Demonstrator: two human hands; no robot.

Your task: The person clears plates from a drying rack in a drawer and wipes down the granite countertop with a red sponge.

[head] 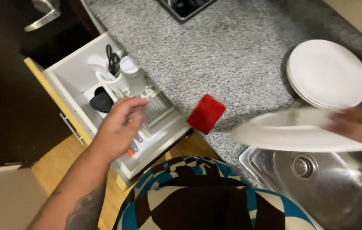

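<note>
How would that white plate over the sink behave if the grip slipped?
The plate looks rigid and glazed, so probably slippery, more so if wet. Only the right hand holds it, at its edge, above the metal sink; a drop would likely chip or break it.

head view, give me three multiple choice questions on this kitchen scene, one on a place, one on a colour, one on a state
1. Where does the sponge lie?
A. in the sink
B. on the speckled counter, between the drawer and the sink
C. on the stack of plates

2. What colour is the sponge?
A. red
B. yellow
C. green

3. How is the drawer?
A. shut
B. taken out and set on the floor
C. pulled open

Answers:
1 B: the sponge rests on the counter, with the drawer on one side and the sink on the other.
2 A: it is plainly red.
3 C: the drawer stands open with utensils showing inside, the left hand above it, while the right hand holds a white plate over the sink.
</note>
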